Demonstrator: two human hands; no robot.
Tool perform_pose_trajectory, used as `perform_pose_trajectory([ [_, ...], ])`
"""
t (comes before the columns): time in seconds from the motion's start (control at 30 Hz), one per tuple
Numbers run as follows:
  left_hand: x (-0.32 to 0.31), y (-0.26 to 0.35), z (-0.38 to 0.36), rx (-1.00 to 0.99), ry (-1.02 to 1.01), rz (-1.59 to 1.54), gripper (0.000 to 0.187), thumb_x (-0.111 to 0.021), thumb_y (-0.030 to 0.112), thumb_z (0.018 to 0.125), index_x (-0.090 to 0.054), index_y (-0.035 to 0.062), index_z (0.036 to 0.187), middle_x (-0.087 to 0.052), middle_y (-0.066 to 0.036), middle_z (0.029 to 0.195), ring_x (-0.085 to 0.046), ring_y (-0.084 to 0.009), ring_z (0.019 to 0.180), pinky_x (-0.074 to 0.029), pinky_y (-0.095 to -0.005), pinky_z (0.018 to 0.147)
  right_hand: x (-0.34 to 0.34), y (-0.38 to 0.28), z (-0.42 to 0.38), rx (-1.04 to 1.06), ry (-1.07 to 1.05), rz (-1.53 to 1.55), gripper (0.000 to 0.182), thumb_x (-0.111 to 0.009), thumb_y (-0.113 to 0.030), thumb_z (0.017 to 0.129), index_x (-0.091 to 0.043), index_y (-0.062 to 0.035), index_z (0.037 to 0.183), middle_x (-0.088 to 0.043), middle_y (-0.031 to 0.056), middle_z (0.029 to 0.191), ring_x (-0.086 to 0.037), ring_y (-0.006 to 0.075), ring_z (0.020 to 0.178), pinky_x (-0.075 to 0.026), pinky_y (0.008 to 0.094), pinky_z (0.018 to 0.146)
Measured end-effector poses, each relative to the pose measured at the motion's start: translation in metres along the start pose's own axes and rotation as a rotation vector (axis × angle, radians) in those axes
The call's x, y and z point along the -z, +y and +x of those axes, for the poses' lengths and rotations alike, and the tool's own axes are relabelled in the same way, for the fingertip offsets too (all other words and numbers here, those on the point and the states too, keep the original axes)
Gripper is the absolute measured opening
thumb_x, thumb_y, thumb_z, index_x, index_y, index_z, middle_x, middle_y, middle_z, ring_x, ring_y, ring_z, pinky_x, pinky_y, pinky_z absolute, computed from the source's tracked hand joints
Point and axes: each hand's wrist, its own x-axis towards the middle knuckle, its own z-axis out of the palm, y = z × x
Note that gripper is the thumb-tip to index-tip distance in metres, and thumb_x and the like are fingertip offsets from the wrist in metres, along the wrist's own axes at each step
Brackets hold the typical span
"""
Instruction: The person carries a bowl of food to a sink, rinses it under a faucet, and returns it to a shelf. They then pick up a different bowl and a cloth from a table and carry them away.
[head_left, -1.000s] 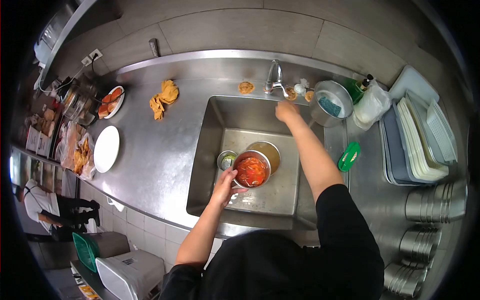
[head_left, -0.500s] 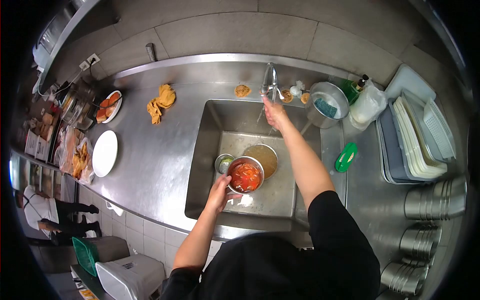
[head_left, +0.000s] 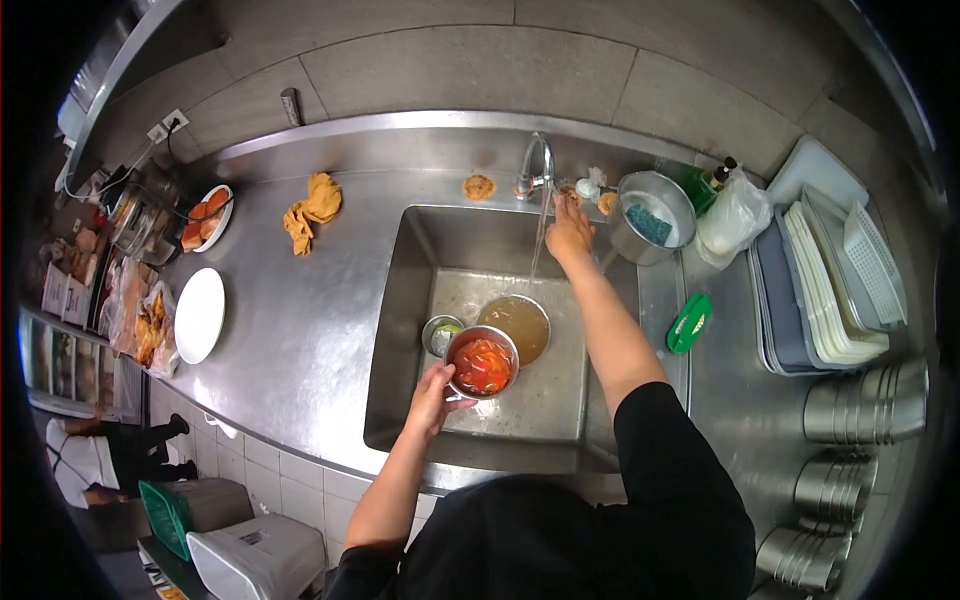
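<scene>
My left hand grips a metal bowl of red and orange pieces by its left side, over the sink. Up at the tap, my right hand has its fingers extended beside the lever, holding nothing. A stream of water runs from the spout into the sink. Below the stream stands a round container of brownish liquid, partly covered by the bowl. A small metal cup with something green in it sits to the left.
Left counter: yellow cloth, white plate, dish of orange pieces. Right: metal pot with a blue-green scrubber, green brush, stacked trays, metal containers. Bins and another person are lower left.
My right hand has moved right and slightly down from the spout, its fingers now extended. The water stream is fuller. The bowl in my left hand has shifted slightly left and down.
</scene>
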Motion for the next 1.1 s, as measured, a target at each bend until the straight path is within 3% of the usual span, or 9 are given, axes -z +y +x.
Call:
perform_pose_trajectory([
  [0.23, -0.003, 0.0, 0.004, 0.008, -0.019, 0.001, 0.07, -0.061, 0.036, 0.095, -0.032, -0.0004, 0.147, -0.05, -0.017, 0.134, -0.06, -0.0301, 0.114, -0.063, -0.0427, 0.077, -0.01, 0.014, 0.046, -0.117, -0.016, 0.15, 0.052, -0.063, -0.024, 0.084, -0.057, -0.0123, 0.134, -0.057, 0.0125, 0.137, -0.056, 0.0313, 0.123, -0.045, 0.048, 0.1],
  [0.33, -0.005, 0.003, 0.001, 0.003, -0.007, 0.005, 0.07, -0.061, 0.037, 0.095, -0.032, 0.0002, 0.147, -0.05, -0.017, 0.134, -0.06, -0.0299, 0.114, -0.063, -0.0426, 0.077, -0.013, 0.019, 0.059, -0.291, -0.238, 0.741, 0.043, -0.064, -0.021, 0.081, -0.062, -0.0093, 0.122, -0.067, 0.0128, 0.113, -0.066, 0.0283, 0.099, -0.054, 0.0421, 0.081],
  [0.4, -0.005, 0.002, 0.002, -0.004, 0.005, -0.002, 0.069, -0.061, 0.037, 0.095, -0.032, 0.0005, 0.147, -0.05, -0.017, 0.134, -0.06, -0.0297, 0.114, -0.063, -0.0424, 0.077, 0.012, 0.004, 0.05, -0.334, -0.302, 1.143, 0.025, -0.06, -0.02, 0.084, -0.061, -0.0068, 0.104, -0.062, 0.0012, 0.09, -0.061, 0.018, 0.083, -0.055, 0.036, 0.064],
  [0.67, -0.001, 0.0, 0.003, 0.004, -0.014, 0.014, 0.066, -0.06, 0.037, 0.096, -0.035, 0.0024, 0.146, -0.053, -0.016, 0.132, -0.062, -0.0276, 0.112, -0.063, -0.0397, 0.075, 0.034, -0.006, 0.05, -0.282, -0.4, 1.523, 0.027, -0.059, -0.023, 0.091, -0.06, -0.0009, 0.106, -0.064, 0.0132, 0.103, -0.064, 0.0227, 0.091, -0.057, 0.0391, 0.074],
  [0.8, -0.001, 0.001, -0.001, -0.011, -0.024, -0.007, 0.066, -0.06, 0.036, 0.096, -0.035, 0.0024, 0.147, -0.053, -0.016, 0.132, -0.062, -0.0271, 0.112, -0.063, -0.039, 0.075, -0.001, -0.006, 0.006, -0.25, -0.44, 1.425, 0.018, -0.055, -0.021, 0.097, -0.06, -0.0043, 0.101, -0.068, 0.0107, 0.089, -0.067, 0.0204, 0.076, -0.057, 0.0332, 0.068],
  [0.87, -0.002, 0.001, -0.005, -0.036, 0.021, 0.006, 0.066, -0.059, 0.035, 0.096, -0.034, 0.0022, 0.147, -0.054, -0.016, 0.131, -0.062, -0.027, 0.111, -0.063, -0.0387, 0.074, 0.007, -0.009, -0.028, -0.23, -0.641, 1.505, 0.018, -0.056, -0.02, 0.097, -0.062, -0.0045, 0.104, -0.069, 0.0115, 0.094, -0.069, 0.021, 0.081, -0.058, 0.0345, 0.069],
  [0.93, 0.005, 0.003, -0.011, -0.029, 0.018, 0.0, 0.064, -0.058, 0.037, 0.096, -0.035, 0.0024, 0.146, -0.052, -0.016, 0.133, -0.061, -0.0292, 0.114, -0.064, -0.0412, 0.075, -0.07, 0.035, -0.049, -0.09, -0.841, 1.399, 0.031, -0.062, -0.02, 0.092, -0.06, -0.0002, 0.116, -0.067, 0.0176, 0.115, -0.068, 0.0324, 0.101, -0.057, 0.0454, 0.085],
  [1.0, 0.008, 0.0, -0.019, -0.022, 0.013, -0.004, 0.063, -0.057, 0.038, 0.097, -0.035, 0.0025, 0.144, -0.05, -0.017, 0.136, -0.06, -0.0314, 0.116, -0.064, -0.0437, 0.076, -0.051, 0.026, -0.107, 0.117, -0.645, -0.411, 0.035, -0.063, -0.023, 0.089, -0.063, -0.0065, 0.12, -0.064, 0.0159, 0.126, -0.066, 0.0341, 0.106, -0.052, 0.049, 0.092],
  [1.1, 0.016, 0.001, -0.031, -0.087, 0.123, -0.021, 0.061, -0.058, 0.038, 0.097, -0.037, 0.0016, 0.141, -0.049, -0.018, 0.135, -0.059, -0.0321, 0.117, -0.064, -0.0431, 0.076, -0.104, 0.06, -0.142, -0.087, -0.537, -0.002, 0.032, -0.06, -0.027, 0.09, -0.067, -0.013, 0.118, -0.066, 0.0129, 0.124, -0.067, 0.0317, 0.106, -0.05, 0.0465, 0.093],
])
